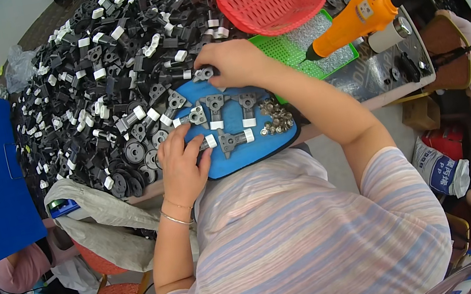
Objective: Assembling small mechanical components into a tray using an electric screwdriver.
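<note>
Right hand pinching, left hand lying spread
Right fingers are holding a dark part by the blue mat, elbow bending outward; left fingers are resting, palm down, at a white-capped part on the mat, whether gripping I cannot tell.

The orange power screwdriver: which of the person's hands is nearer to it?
Right. The right hand is left of the orange power screwdriver, across the green tray; the left hand is farther, at the left edge of the blue mat.
</note>
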A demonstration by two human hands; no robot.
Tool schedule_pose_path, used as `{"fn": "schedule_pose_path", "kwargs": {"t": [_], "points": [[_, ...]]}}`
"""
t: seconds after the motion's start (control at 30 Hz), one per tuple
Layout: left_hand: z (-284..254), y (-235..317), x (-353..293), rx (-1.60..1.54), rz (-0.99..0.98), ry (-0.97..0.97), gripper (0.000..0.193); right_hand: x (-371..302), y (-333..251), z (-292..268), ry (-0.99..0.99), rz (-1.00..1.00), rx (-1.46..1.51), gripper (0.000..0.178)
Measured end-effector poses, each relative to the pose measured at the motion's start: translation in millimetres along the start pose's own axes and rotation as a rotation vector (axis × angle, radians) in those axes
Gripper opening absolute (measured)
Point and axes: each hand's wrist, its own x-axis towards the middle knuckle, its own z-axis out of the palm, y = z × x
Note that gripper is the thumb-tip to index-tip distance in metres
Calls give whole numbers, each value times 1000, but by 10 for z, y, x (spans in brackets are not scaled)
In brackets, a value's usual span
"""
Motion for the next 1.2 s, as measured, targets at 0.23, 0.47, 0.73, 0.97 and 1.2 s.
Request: {"fn": "schedule_pose_path", "kwargs": {"t": [0.23,0.47,0.73,0.97,1.2], "points": [[41,-14,-52,-18,-14,38,30,-57,30,-290,-235,-46,-39,34],[74,12,-62,-25,12,47,31,-136,51,-149,-248,32,-44,39],[81,3,-85,-39,19,62,34,-742,-157,-451,-412,49,12,15],[91,121,23,-75,100,35,37,-1248,-268,-101,-289,48,-116,14],[155,96,-16,-47,90,70,37,-1342,-346,-83,-193,172,-160,18]]}}
